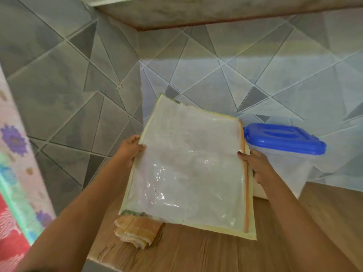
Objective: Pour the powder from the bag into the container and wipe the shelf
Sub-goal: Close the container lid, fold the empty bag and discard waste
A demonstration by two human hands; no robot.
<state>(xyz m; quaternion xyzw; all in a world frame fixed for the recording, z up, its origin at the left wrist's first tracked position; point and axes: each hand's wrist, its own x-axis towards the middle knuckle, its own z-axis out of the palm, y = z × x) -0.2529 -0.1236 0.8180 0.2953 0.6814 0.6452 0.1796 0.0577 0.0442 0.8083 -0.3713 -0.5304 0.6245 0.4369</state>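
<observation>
A large flat bag (188, 163) with a clear plastic face, pale yellow edges and an orange strip down its right side is held above the wooden shelf (216, 252). My left hand (129, 150) grips its left edge and my right hand (255, 165) grips its right edge. Pale contents show through the plastic. Behind the bag on the right stands a clear plastic container (282, 173) with a blue lid (284, 138) on it. A folded orange-and-cream cloth (135, 232) lies on the shelf under the bag's lower left corner.
Grey geometric tiles cover the walls (78, 85) in the corner behind the shelf. Another shelf (196, 12) hangs overhead. A flowered curtain (13, 183) hangs at the far left. The shelf's front edge runs at the lower left.
</observation>
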